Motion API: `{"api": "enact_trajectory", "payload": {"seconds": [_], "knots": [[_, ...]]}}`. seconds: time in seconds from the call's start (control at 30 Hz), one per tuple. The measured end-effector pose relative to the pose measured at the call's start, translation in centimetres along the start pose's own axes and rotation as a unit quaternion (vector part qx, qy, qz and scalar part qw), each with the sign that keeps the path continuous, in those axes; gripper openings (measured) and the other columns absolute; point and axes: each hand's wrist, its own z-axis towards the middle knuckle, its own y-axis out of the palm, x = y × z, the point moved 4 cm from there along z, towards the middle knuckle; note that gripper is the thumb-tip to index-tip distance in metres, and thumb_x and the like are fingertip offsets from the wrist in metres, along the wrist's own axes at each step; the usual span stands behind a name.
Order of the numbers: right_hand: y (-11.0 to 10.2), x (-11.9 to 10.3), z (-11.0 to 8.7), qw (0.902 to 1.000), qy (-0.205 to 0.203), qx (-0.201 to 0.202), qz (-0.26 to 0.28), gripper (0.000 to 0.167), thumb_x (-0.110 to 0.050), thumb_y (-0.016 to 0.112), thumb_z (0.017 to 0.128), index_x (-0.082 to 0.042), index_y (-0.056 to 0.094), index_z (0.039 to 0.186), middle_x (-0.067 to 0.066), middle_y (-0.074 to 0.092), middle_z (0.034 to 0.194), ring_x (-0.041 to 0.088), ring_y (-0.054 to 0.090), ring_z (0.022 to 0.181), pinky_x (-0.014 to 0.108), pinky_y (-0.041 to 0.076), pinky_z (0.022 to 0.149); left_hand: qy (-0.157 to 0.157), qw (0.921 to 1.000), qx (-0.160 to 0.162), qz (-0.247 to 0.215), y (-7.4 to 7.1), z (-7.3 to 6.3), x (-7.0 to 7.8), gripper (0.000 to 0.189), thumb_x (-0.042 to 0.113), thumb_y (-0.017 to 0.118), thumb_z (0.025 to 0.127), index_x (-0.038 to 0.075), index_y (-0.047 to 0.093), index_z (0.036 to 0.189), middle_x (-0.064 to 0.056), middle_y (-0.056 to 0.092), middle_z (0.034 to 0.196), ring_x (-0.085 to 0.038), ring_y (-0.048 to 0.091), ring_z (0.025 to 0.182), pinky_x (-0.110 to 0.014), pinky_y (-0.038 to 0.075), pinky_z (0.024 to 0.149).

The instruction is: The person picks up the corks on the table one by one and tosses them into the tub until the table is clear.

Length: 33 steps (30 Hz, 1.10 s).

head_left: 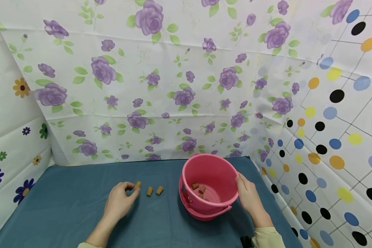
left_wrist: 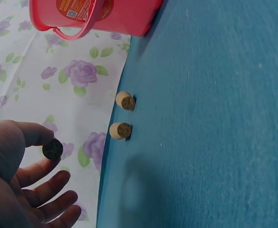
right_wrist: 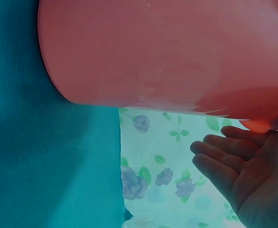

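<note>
My left hand (head_left: 121, 200) pinches a cork (head_left: 137, 185) between thumb and index finger; its dark round end (left_wrist: 52, 149) faces the left wrist camera. The other fingers of that hand are loosely spread. Just right of it, two tan corks (head_left: 150, 191) lie side by side on the cloth. A pink bucket (head_left: 210, 162) stands farther right, with several corks (head_left: 202, 189) inside. At the bucket's right rim, my right hand (head_left: 250, 196) holds the edge with the thumb. Its remaining fingers (right_wrist: 219, 166) extend along the outside, the thumb hidden in the right wrist view.
A blue-green cloth (head_left: 65, 199) covers the table. Floral sheeting (head_left: 161, 82) hangs behind its far edge, and a dotted sheet (head_left: 334, 137) borders the right side. The bucket's handle (head_left: 215, 214) hangs down at its front.
</note>
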Motion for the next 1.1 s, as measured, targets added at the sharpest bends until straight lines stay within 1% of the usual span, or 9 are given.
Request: {"api": "enact_trajectory", "payload": {"seconds": [0.2, 0.37, 0.73, 1.1], "knots": [[0.0, 0.0, 0.0, 1.0000, 0.003, 0.001, 0.000, 0.056, -0.035, 0.032, 0.119, 0.001, 0.045, 0.160, 0.022, 0.067, 0.140, 0.037, 0.065, 0.129, 0.062, 0.048, 0.110, 0.008, 0.9999, -0.006, -0.011, 0.0, -0.4, 0.8, 0.034, 0.034, 0.074, 0.103, 0.004, 0.075, 0.119, -0.012, 0.070, 0.118, -0.038, 0.065, 0.115, -0.057, 0.055, 0.089], [0.1, 0.0, 0.0, 1.0000, 0.005, -0.001, 0.002, 0.057, -0.036, 0.033, 0.119, 0.001, 0.045, 0.161, 0.022, 0.066, 0.142, 0.037, 0.064, 0.131, 0.061, 0.047, 0.111, 0.014, 0.9997, -0.004, -0.017, -0.1, -0.8, 1.3, 0.033, 0.034, 0.075, 0.102, 0.005, 0.075, 0.118, -0.011, 0.070, 0.118, -0.038, 0.065, 0.116, -0.057, 0.054, 0.091], [0.1, 0.0, 0.0, 1.0000, -0.001, 0.005, -0.003, 0.056, -0.034, 0.033, 0.119, 0.001, 0.046, 0.160, 0.021, 0.068, 0.139, 0.037, 0.065, 0.129, 0.061, 0.047, 0.111, 0.041, 0.9987, -0.003, -0.030, -0.3, -1.0, 2.8, 0.032, 0.034, 0.076, 0.102, 0.006, 0.076, 0.117, -0.010, 0.070, 0.117, -0.037, 0.065, 0.115, -0.057, 0.053, 0.093], [0.0, 0.0, 0.0, 1.0000, -0.001, 0.007, -0.005, 0.057, -0.036, 0.033, 0.119, 0.002, 0.046, 0.159, 0.022, 0.068, 0.139, 0.037, 0.065, 0.129, 0.062, 0.048, 0.110, 0.062, 0.9965, 0.001, -0.057, -0.1, -1.7, 4.5, 0.026, 0.029, 0.078, 0.101, 0.008, 0.077, 0.116, -0.006, 0.071, 0.117, -0.034, 0.065, 0.116, -0.056, 0.053, 0.096]]}}
